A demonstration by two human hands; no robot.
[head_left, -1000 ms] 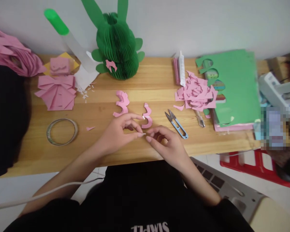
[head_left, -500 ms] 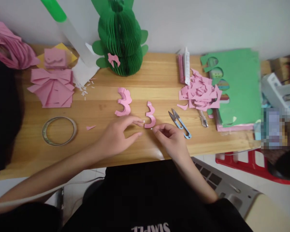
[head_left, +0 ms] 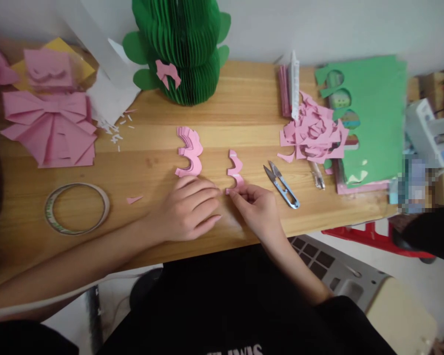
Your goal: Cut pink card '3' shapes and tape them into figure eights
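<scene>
A small pink scalloped paper strip (head_left: 237,162) lies on the table, with tiny white bits on it. At its lower end, the thumb and fingers of my right hand (head_left: 257,207) are pinched together on the strip, by a white bit at the tip. My left hand (head_left: 192,207) rests to the left, palm down, its fingers extended and holding nothing I can see. Just above that hand lies a stack of similar pink scalloped pieces (head_left: 192,160). Thread snips (head_left: 281,185) with blue handles lie to the right of my right hand.
A green honeycomb paper figure (head_left: 185,49) stands at the back. Pink scraps (head_left: 314,130), a white tube (head_left: 294,86) and green sheets (head_left: 377,118) are on the right. On the left are a tape roll (head_left: 105,204), white slivers (head_left: 114,133) and folded pink paper (head_left: 52,133).
My right fingertips have come up onto the strip's lower end, bringing the white bit to it. My left hand has drawn back slightly and turned palm down. The camera view has shifted.
</scene>
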